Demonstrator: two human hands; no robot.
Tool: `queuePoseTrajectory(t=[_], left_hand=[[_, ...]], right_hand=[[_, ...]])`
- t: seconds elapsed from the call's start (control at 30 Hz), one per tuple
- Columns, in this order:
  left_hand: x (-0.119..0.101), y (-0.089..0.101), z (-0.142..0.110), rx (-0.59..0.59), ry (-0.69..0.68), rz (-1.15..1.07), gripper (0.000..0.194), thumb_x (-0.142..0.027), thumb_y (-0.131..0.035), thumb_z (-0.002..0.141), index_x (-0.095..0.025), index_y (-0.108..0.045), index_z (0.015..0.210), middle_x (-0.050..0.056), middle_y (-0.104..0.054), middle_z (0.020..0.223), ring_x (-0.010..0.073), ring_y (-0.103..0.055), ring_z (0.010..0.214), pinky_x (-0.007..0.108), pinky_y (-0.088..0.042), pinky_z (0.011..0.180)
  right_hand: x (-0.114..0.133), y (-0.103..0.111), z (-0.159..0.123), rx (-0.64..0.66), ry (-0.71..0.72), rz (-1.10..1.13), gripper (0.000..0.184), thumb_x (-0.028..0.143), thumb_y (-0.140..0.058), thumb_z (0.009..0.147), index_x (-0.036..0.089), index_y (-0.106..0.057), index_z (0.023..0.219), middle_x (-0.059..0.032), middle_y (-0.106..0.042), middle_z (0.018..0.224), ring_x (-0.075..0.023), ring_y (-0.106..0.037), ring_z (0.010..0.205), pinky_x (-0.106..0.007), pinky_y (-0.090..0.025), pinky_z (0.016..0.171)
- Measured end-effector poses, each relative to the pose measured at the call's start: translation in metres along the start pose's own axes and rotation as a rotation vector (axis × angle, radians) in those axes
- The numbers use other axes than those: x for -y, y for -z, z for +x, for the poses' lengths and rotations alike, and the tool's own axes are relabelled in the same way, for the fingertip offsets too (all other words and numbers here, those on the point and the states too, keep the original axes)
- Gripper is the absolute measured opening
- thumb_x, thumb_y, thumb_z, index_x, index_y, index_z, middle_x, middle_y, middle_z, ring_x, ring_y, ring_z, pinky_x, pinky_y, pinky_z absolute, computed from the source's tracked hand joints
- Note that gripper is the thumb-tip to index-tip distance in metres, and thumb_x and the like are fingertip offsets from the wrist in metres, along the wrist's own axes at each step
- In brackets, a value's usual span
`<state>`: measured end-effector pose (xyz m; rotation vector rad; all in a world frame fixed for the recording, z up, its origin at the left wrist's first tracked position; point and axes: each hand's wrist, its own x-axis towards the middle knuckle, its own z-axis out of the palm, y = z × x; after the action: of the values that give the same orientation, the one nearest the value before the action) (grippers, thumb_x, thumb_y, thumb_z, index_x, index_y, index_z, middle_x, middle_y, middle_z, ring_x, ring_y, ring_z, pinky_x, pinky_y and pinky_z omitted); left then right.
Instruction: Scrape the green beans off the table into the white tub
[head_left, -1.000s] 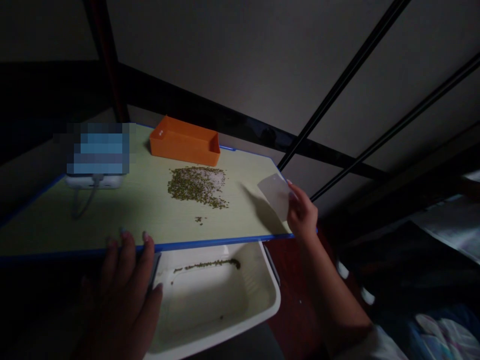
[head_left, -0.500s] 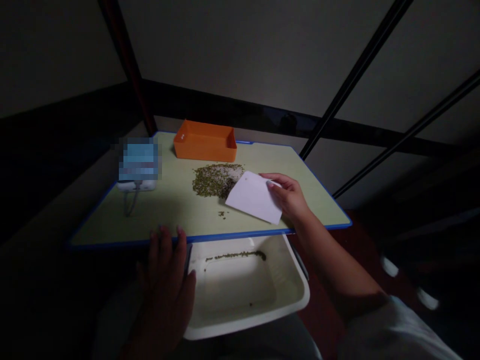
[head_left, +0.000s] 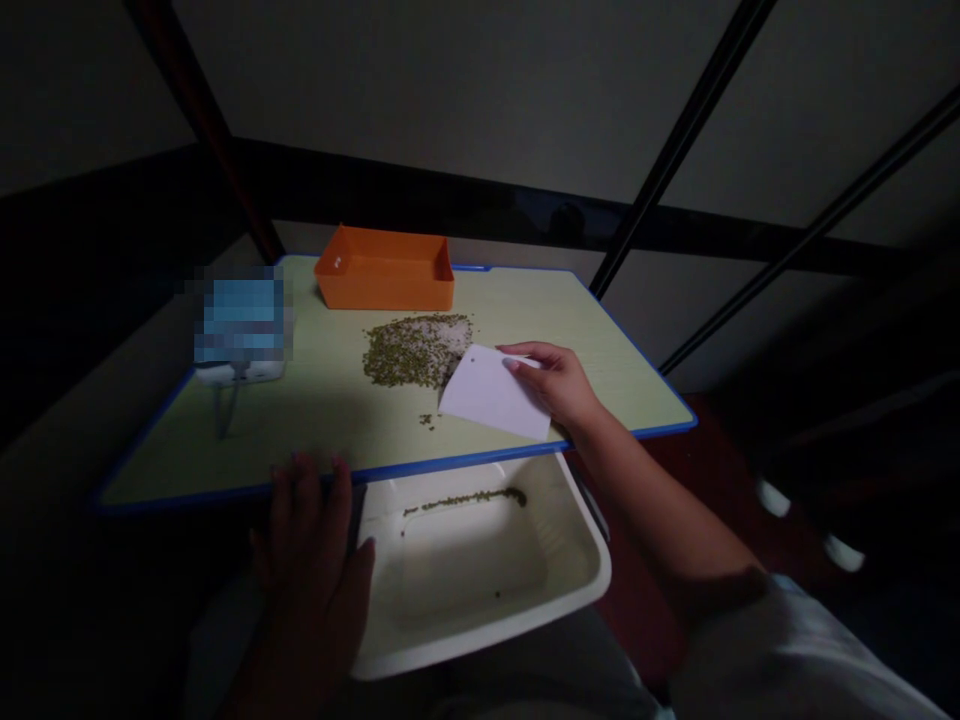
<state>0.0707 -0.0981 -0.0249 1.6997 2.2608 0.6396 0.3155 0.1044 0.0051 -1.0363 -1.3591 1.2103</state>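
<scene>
My right hand (head_left: 553, 385) grips a thin white scraper card (head_left: 495, 393), thumb on top, its left edge touching the right side of a spread pile of small green beans or seeds (head_left: 405, 352). Paler white grains show in the pile's upper right. A few loose beans (head_left: 427, 421) lie nearer the front. My left hand (head_left: 315, 550) is at the left rim of a white plastic basin (head_left: 480, 650), fingers stretched towards the table edge and thumb along the rim. Inside the basin, a thin line of beans (head_left: 465, 499) lies along the far side.
An orange open box (head_left: 386, 285) stands at the back of the pale green, blue-edged table (head_left: 315, 400). A pixelated device on a white base (head_left: 255, 372) with a cable is at the left. Dark walls enclose the back; a dark red floor shows at right.
The whole view has shifted, so the table, box and pile appear further left. The card and both hands keep nearly the same places relative to the pile and basin.
</scene>
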Motion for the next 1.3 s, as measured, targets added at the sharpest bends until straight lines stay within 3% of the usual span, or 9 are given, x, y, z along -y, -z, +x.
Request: queuePoseTrajectory(t=[0.13,0.3,0.47,0.63,0.97,1.3], left_hand=[[-0.002,0.001,0.0,0.024,0.014,0.004,0.062,-0.036,-0.024,0.102,-0.015,-0.029,0.16,0.017,-0.006,0.179,0.0314,0.004,0.167,0.076,-0.02,0.131],[-0.006,0.004,0.003,0.053,0.037,0.032,0.064,-0.028,-0.03,0.097,-0.013,-0.03,0.159,0.019,-0.008,0.178,0.035,0.003,0.167,0.079,-0.019,0.129],[-0.01,0.009,0.005,0.072,0.052,0.047,0.064,-0.027,-0.032,0.097,-0.018,-0.031,0.16,0.017,-0.014,0.178,0.0346,-0.005,0.167,0.078,-0.018,0.13],[-0.012,0.009,0.0,0.044,0.023,0.038,0.064,-0.028,-0.029,0.099,-0.014,-0.028,0.16,0.019,-0.009,0.177,0.0371,-0.003,0.167,0.079,-0.015,0.13],[-0.005,0.002,-0.001,0.02,0.014,0.01,0.063,-0.027,-0.031,0.099,-0.015,-0.027,0.161,0.015,-0.005,0.178,0.0312,0.007,0.166,0.078,-0.015,0.131],[-0.002,0.0,0.0,0.027,0.022,0.027,0.064,-0.028,-0.035,0.097,-0.021,-0.028,0.161,0.012,-0.009,0.179,0.0305,0.002,0.167,0.074,-0.021,0.132]], right_hand=[[0.0,-0.001,-0.001,0.009,-0.01,0.02,0.036,0.04,-0.089,0.061,0.018,-0.085,0.09,-0.0065,-0.081,0.087,-0.0134,-0.061,0.066,-0.027,-0.045,0.06],[0.001,-0.002,-0.001,0.042,-0.022,0.034,0.037,0.041,-0.09,0.062,0.018,-0.086,0.091,-0.0071,-0.081,0.088,-0.0138,-0.063,0.067,-0.027,-0.046,0.06],[0.0,-0.003,0.0,0.055,-0.037,0.021,0.037,0.04,-0.091,0.062,0.018,-0.086,0.091,-0.0071,-0.081,0.089,-0.0144,-0.063,0.067,-0.027,-0.046,0.061],[0.001,-0.007,0.0,0.074,-0.037,0.05,0.033,0.038,-0.091,0.061,0.02,-0.086,0.088,-0.005,-0.081,0.086,-0.0134,-0.063,0.067,-0.027,-0.046,0.062],[0.001,-0.012,0.004,0.121,-0.065,0.038,0.031,0.04,-0.091,0.061,0.022,-0.086,0.087,-0.0031,-0.08,0.082,-0.0122,-0.062,0.066,-0.027,-0.045,0.061],[-0.003,-0.012,0.006,0.205,-0.043,0.002,0.035,0.044,-0.092,0.065,0.023,-0.087,0.092,-0.0055,-0.082,0.091,-0.0142,-0.065,0.074,-0.029,-0.048,0.069]])
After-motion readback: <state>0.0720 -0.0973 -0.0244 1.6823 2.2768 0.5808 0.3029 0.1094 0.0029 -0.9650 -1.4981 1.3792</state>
